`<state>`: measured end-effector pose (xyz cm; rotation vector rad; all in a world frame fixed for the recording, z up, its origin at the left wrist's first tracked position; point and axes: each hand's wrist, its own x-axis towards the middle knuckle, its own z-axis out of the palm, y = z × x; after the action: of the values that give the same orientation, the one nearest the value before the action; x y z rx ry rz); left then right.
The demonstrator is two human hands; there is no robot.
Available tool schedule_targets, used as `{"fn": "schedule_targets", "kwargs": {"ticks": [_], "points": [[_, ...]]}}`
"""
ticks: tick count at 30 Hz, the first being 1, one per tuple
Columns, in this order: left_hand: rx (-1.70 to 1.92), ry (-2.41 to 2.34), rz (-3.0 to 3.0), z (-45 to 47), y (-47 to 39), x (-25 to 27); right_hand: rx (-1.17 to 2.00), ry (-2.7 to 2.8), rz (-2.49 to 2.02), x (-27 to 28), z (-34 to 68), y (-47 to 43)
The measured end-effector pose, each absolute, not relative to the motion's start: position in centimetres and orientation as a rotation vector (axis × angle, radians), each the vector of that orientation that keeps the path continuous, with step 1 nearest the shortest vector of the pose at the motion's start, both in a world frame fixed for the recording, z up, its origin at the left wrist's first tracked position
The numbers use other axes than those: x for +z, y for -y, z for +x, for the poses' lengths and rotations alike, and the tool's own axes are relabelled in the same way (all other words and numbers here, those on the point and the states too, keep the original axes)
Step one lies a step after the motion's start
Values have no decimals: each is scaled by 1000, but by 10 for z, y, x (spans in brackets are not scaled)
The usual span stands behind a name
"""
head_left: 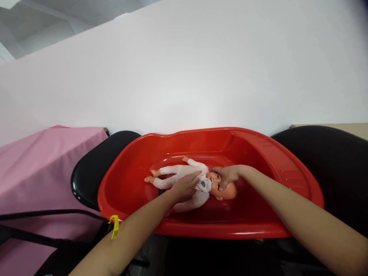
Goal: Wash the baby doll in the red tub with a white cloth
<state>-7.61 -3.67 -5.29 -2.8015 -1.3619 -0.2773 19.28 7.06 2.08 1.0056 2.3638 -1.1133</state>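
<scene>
A baby doll (184,170) with a soft white body lies on its back in a red plastic baby bath (207,230). Its head is to the right and its bare feet point left. My left hand (186,186) rests flat on the doll's chest with fingers stretched out, beside a crumpled white cloth piece (204,184) with a dark grey patch at the doll's neck. My right hand (230,174) is closed around the side of the doll's head, its thumb across the face; some of its fingers are hidden.
Black chair seats (319,153) flank the bath, the left seat (99,165) partly under its rim. Pink cloth (57,165) hangs at the left. A white wall (184,69) rises behind. A yellow tag (115,227) shows by my left forearm.
</scene>
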Motion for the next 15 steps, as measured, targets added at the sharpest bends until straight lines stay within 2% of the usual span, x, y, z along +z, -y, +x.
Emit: {"fn": "schedule_targets", "kwargs": {"ticks": [5,15], "points": [[-254,1465,-2830,-86,29,-71,-1143,-2370,1037,25,194,-67],[-104,2228,-2313,-134,17,-70,-1156,-2348,1108,17,198,-68]]}}
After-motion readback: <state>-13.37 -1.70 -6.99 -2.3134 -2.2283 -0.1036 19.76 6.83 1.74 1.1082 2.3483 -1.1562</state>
